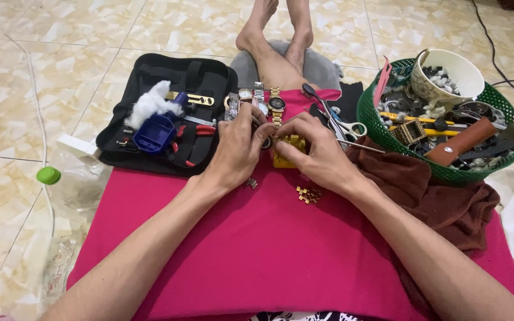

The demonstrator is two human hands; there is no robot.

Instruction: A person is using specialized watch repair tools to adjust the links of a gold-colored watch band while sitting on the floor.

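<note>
My left hand (238, 147) and my right hand (315, 153) meet over a pink cloth (251, 249) on my lap. Both pinch a small watch part against a yellow holder block (285, 159); the part itself is mostly hidden by my fingers. Loose gold bracelet links (308, 194) lie just below my right hand, and a small metal piece (251, 183) sits under my left wrist. Three wristwatches (261, 100) lie side by side beyond my fingers.
An open black tool case (209, 80) at left holds a blue tool (154, 132), red pliers and white cotton. Scissors (343, 125) lie right of the watches. A green basket (367, 116) with a cup, tools and straps stands at right on brown cloth (441, 199). A green cap (48, 175) lies on the tiled floor.
</note>
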